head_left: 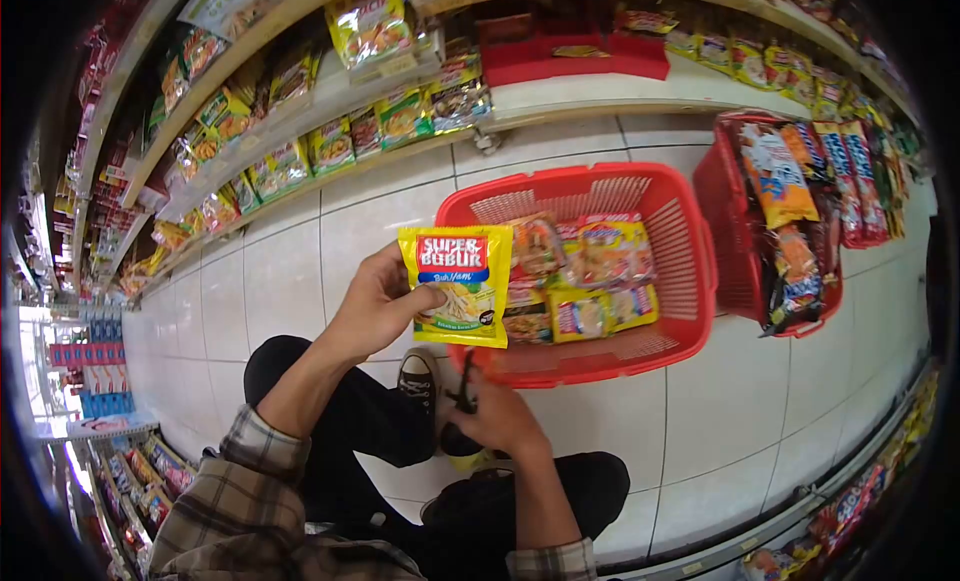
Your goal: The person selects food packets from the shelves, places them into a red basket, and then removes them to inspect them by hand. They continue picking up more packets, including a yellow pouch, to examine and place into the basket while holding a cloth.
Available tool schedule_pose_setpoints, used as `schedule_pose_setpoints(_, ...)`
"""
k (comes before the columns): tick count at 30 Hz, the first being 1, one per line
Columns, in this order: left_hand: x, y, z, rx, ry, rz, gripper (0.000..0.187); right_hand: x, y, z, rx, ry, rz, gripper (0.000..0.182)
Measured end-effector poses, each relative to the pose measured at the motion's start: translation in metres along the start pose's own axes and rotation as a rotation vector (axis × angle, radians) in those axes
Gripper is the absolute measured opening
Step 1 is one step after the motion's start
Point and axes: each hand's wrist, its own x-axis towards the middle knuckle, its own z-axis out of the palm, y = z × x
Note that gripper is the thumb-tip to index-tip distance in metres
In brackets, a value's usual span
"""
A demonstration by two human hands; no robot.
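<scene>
My left hand (pixel 375 299) holds a yellow Super Bubur packet (pixel 460 319) upright by its left edge, thumb across the front. The packet is at the left side of a red basket (pixel 700 281), overlapping its rim in view. Several colourful food packets (pixel 580 314) lie inside the basket. My right hand (pixel 497 413) is lower, just below the basket's near left corner, with its fingers closed around a dark, thin thing that I cannot make out.
A second red basket (pixel 722 266), full of snack packets (pixel 780 181), stands to the right. Shelves (pixel 560 106) with yellow sachets (pixel 405 116) run along the top and left. A lower shelf (pixel 740 541) crosses the bottom right. White tiles (pixel 610 431) cover the floor around my shoes (pixel 418 373).
</scene>
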Motion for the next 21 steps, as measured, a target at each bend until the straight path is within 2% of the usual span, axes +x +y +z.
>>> schedule_pose_setpoints(4, 0.004, 0.003, 0.026, -0.123, -0.031, -0.043, 0.038, 0.011, 0.001, 0.016, 0.113, -0.097, -0.084, 0.063)
schedule_pose_setpoints(10, 0.007, 0.0, 0.042, -0.173, -0.036, -0.09, 0.038, -0.005, -0.006, 0.014, -0.082, -0.103, 0.028, 0.072)
schedule_pose_setpoints(13, 0.01, -0.003, 0.044, -0.191, -0.064, -0.092, 0.037, -0.012, -0.01, 0.005, -0.096, -0.163, 0.196, 0.079)
schedule_pose_setpoints(16, 0.011, 0.002, 0.053, -0.251, -0.069, -0.086, 0.032, -0.013, -0.009, 0.003, -0.103, -0.168, 0.239, 0.084)
schedule_pose_setpoints(21, 0.012, -0.007, 0.06, -0.008, -0.11, -0.041, 0.028, -0.016, -0.011, 0.005, -0.109, -0.098, 0.244, 0.081)
